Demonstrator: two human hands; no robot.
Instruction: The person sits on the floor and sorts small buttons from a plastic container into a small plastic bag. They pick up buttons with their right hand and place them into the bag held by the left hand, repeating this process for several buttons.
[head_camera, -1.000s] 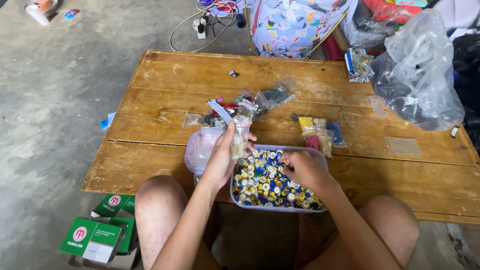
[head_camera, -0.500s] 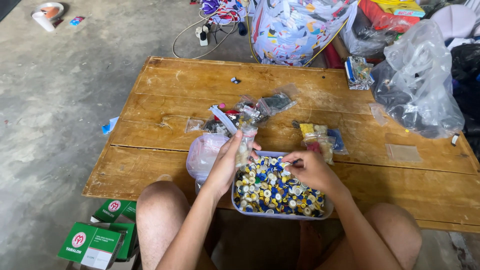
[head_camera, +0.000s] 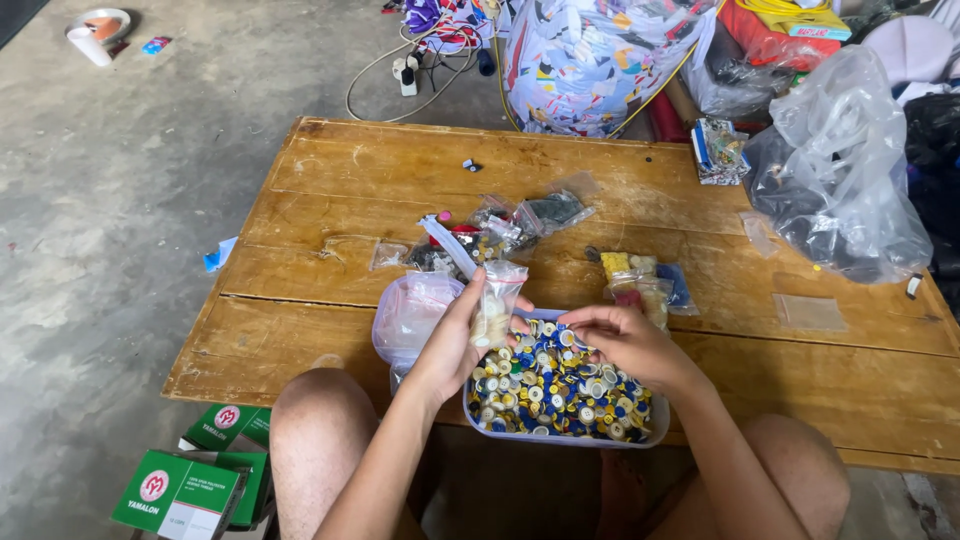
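One small bag stands pinched in left hand fingers.

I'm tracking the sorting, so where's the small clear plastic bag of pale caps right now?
In the head view, the small clear plastic bag is upright in the left hand, over the near-left corner of the grey tray of bottle caps.

A low wooden desk carries a tub of buttons, small plastic bags and a large clear bag.
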